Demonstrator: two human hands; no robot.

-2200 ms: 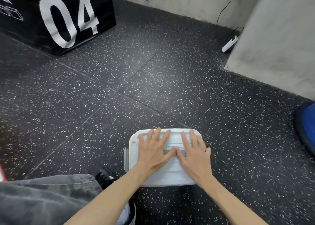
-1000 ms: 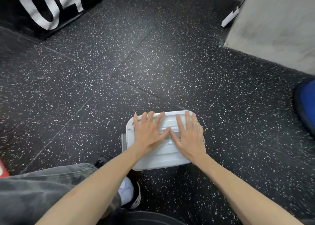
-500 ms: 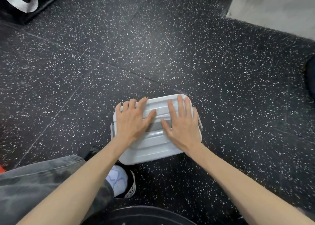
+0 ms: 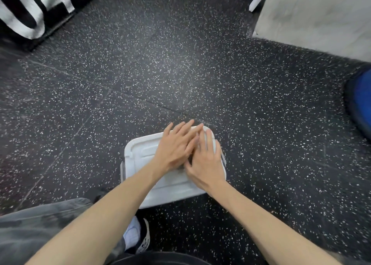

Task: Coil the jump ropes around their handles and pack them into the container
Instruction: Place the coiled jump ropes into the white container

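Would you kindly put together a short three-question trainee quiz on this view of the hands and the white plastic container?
1. True or false: the white plastic container has its lid on.
2. The container stands on: A) a wooden table B) the black speckled rubber floor C) a shelf.
3. How do the left hand and right hand lie?

Key: 1 true; 2 B; 3 both flat, fingers straight, on the lid, the left nearer the far edge.

Both bare forearms reach forward and converge — the left hand (image 4: pixel 175 148) lies flat, fingers straight and pointing up and to the right, slightly blurred. The right hand (image 4: pixel 206 160) sits just beside it, palm down, fingers extended — the two hands touching along their inner edges.
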